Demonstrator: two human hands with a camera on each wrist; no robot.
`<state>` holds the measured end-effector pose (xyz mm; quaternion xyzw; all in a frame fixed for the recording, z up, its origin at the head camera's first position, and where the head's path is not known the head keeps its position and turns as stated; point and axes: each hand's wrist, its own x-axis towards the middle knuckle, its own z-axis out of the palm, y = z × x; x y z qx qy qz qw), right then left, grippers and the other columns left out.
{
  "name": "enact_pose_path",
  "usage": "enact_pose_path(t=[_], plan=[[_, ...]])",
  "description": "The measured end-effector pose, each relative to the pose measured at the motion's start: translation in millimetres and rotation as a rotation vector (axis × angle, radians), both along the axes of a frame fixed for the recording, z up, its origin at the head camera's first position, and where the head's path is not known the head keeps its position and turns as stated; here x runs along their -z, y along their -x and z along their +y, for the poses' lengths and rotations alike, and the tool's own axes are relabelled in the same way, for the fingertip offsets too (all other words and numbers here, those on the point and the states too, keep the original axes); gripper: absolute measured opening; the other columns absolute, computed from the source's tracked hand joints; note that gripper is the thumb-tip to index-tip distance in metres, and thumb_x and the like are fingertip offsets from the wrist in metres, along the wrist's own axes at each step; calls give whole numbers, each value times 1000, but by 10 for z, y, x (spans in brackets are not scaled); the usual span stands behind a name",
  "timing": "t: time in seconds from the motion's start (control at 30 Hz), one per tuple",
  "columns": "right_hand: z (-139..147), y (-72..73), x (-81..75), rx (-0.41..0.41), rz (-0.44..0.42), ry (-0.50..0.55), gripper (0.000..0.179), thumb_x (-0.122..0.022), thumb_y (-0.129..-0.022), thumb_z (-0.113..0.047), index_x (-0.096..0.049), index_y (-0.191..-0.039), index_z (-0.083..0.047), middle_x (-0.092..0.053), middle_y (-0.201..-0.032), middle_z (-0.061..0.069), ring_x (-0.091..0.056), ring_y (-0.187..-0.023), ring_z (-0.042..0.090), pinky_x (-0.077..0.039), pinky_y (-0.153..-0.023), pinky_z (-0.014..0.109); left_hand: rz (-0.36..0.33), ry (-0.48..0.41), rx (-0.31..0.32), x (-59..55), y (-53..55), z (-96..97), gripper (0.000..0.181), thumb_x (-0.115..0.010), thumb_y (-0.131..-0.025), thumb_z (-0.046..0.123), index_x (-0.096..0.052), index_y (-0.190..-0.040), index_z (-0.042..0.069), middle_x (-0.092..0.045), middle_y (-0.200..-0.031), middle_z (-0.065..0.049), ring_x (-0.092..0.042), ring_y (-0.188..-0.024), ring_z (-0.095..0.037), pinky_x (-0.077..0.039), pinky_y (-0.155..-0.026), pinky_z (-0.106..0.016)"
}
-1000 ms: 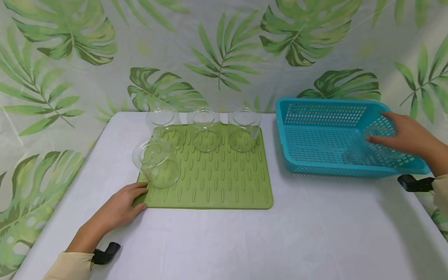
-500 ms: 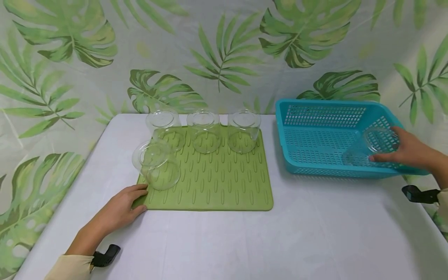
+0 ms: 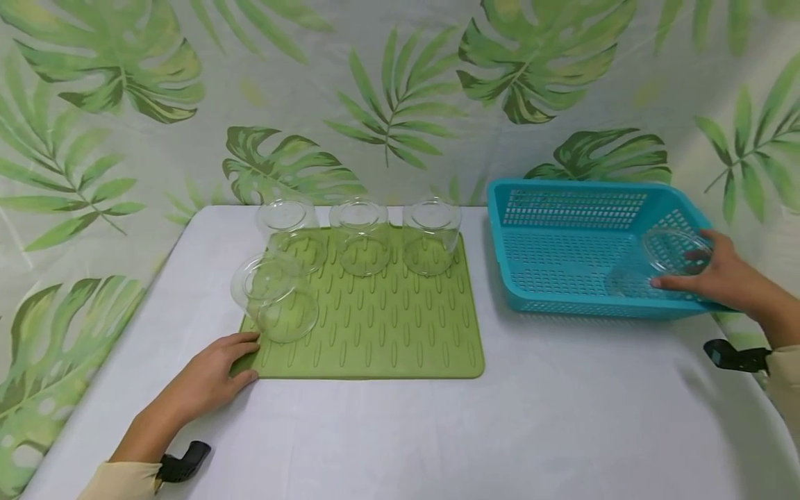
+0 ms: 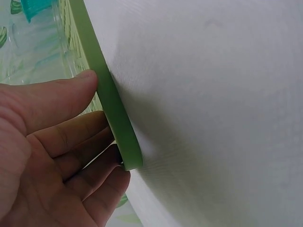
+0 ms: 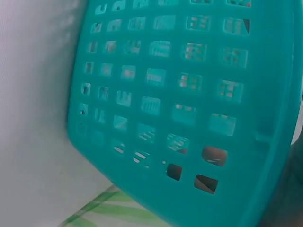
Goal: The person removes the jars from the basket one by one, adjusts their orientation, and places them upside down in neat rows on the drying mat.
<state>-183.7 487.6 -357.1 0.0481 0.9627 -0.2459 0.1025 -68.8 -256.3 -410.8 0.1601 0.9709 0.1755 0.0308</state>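
Inside the blue basket [image 3: 581,302], at its right end, a clear cup [image 3: 634,271] lies tilted. My right hand [image 3: 725,274] grips this cup near its upper end, thumb on the near side and fingers behind. In the right wrist view the basket's side wall [image 5: 184,109] hides most of that hand. My left hand [image 3: 200,382] rests at the near left corner of a green ribbed mat [image 3: 387,333]. Its thumb and fingers touch the mat's edge [image 4: 111,104] in the left wrist view, with the fingers only slightly bent.
Three clear cups, among them a middle cup [image 3: 360,239], stand along the mat's back edge. Another clear cup [image 3: 278,298] stands at the mat's left side, close to my left hand. A white cloth [image 3: 500,430] covers the table; a leaf-patterned sheet [image 3: 400,90] hangs behind.
My right hand has come down from spread fingers at the cup to a grip on it. The view has shifted slightly. My left hand stays on the mat's corner.
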Motion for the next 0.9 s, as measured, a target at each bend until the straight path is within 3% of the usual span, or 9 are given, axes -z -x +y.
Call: enact_pose_path(t=[0.17, 0.33, 0.67, 0.9], plan=[[-31, -16, -13, 10, -26, 22, 120, -66, -93, -45, 26, -148, 10, -7, -146, 54, -23, -126, 71, -33, -96, 79, -12, -2, -6, -3, -23, -15, 44, -74, -85, 11, -64, -122, -11, -57, -137, -26, -51, -127, -49, -44, -104, -61], [-23, -23, 2, 13, -10, -8, 121, -66, -92, -48, 24, -150, 7, -15, -146, 52, -27, -124, 70, -32, -95, 80, 0, -6, 4, -5, -23, -22, 44, -75, -85, 10, -64, -121, -10, -58, -136, -26, -52, -127, -49, -44, -104, -61], [-101, -33, -36, 33, 113, -40, 123, -72, -88, -47, 20, -154, 2, -15, -151, 47, -28, -127, 68, -31, -93, 81, -3, 1, 7, -8, 6, -16, 43, -76, -84, 12, -65, -121, -8, -59, -136, -24, -53, -127, -47, -45, -103, -60], [-240, -54, -162, 52, 203, 72, 121, -73, -89, -37, 23, -154, -5, -14, -155, 43, -28, -132, 66, -33, -93, 80, 9, -5, 9, -13, 7, -18, 42, -76, -84, 11, -65, -120, -8, -59, -135, -24, -53, -126, -48, -45, -104, -60]])
